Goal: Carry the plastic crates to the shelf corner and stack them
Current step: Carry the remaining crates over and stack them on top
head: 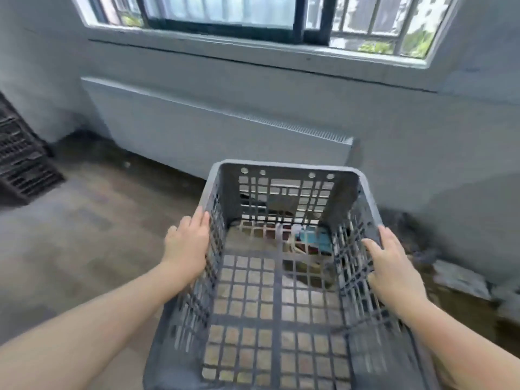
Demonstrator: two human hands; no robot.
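One grey rectangular plastic crate with lattice walls and floor (pixel 284 280), held in the air in front of the person, long axis running away from the camera toward the pale panel radiator (pixel 197 130) under the barred window (pixel 253 15); open top faces up. Four round holes pierce the far wall's upper edge. Interior: nothing inside; floor clutter shows through the grid. Left hand (pixel 187 246) lies flat against the left rim, fingers together. Right hand (pixel 394 266) clasps the right rim, thumb inside. Dark slatted crates (pixel 19 159) stand far left.
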